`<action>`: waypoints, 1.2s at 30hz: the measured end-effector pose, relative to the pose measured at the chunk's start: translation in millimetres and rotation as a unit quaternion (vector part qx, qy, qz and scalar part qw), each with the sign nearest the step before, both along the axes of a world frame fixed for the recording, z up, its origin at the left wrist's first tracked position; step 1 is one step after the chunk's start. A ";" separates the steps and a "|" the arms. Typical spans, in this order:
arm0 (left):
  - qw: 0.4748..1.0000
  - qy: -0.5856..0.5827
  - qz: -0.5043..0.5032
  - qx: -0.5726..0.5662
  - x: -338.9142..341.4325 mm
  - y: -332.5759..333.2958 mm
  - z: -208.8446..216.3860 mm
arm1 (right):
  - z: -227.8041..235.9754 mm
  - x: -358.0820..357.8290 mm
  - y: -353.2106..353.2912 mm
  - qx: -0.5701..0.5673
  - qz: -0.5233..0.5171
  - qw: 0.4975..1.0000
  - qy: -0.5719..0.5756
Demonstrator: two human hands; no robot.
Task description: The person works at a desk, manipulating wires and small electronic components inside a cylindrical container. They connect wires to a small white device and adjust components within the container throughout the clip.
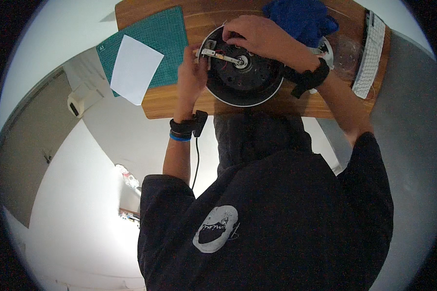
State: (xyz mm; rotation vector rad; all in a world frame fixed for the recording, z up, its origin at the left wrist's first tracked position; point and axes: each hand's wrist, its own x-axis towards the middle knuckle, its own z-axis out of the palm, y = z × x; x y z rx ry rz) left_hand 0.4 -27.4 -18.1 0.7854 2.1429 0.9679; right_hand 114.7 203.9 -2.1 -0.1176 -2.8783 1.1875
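Note:
A round black housing (247, 89) with a pale rim lies open side up at the table's front edge. Inside it, a pale metal bar (221, 56) with thin red wires runs from the left side to a round hub (242, 61) in the middle. My left hand (193, 72) grips the left rim beside the bar's outer end, its fingertips partly hidden. My right hand (257, 36) reaches over the far side of the housing, fingers curled in at the upper left. Anything between those fingers is too small to make out.
A green cutting mat (172, 46) with a white paper sheet (137, 68) lies on the wooden table (165, 104) at left. Blue cloth (301, 22) is bunched behind my right hand. Farther right are a clear plastic piece (347, 56) and a white keyboard (370, 60).

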 end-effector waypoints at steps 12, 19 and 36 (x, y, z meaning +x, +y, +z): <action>0.986 -0.149 0.036 0.071 -7.0 -8.2 -9.8 | 36.4 -4.8 -12.7 -0.055 0.010 0.989 -0.134; 0.997 0.022 -0.053 0.054 5.6 8.2 20.6 | 28.6 11.9 -38.3 -0.100 -0.039 0.991 -0.084; 0.990 -0.124 0.031 0.058 1.1 -17.4 13.8 | 57.1 44.1 -62.6 0.078 -0.013 0.996 -0.039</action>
